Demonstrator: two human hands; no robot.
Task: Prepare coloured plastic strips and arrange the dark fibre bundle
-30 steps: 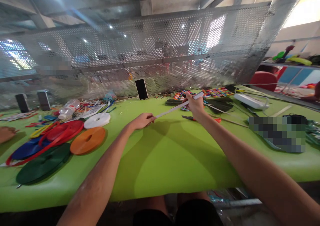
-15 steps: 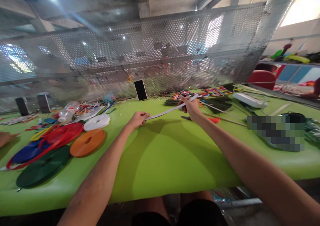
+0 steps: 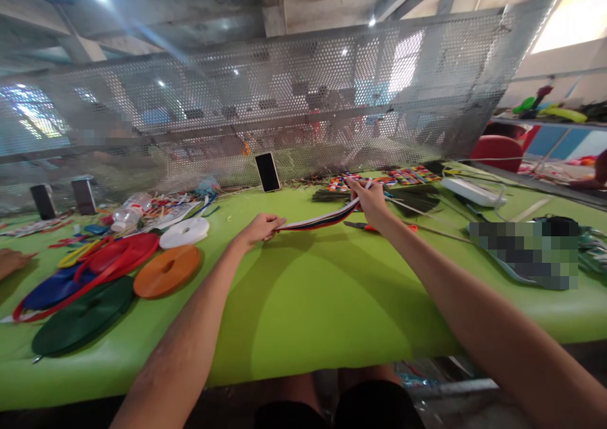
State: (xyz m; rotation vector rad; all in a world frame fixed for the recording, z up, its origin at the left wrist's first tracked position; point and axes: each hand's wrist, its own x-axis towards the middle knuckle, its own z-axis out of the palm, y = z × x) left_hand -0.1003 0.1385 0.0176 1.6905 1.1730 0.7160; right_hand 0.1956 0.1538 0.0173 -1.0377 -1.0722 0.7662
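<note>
Strips (image 3: 318, 222) now sag into a layered curve, where half a second ago one straight pale band showed

From where I stand, both of the worker's hands are busy on the same small bundle. It hangs in the air over the green desk (image 3: 322, 328), its edges parted enough to show white on top, then dark blue, then red along the underside. The left hand (image 3: 263, 228) is closed on the near end, thumb against fingers. The right hand (image 3: 371, 200) is clamped on the far end, raised a little higher, so the bundle slopes up towards it.

I'd judge the step in hand to be gathering the layers and getting them to lie evenly. Whatever follows calls for a firm pinch at both ends, and perhaps a gentle pull to take out the bow, or the colours could slide out of line.

Just beneath the right wrist lies an orange-handled tool (image 3: 353, 225), likely scissors, partly covered by the forearm. To the left, beyond that elbow, sit an orange roll (image 3: 184, 273), a white roll (image 3: 171, 237) and a green roll (image 3: 85, 320). Another person's hand (image 3: 13, 260) rests at the far left edge.
</note>
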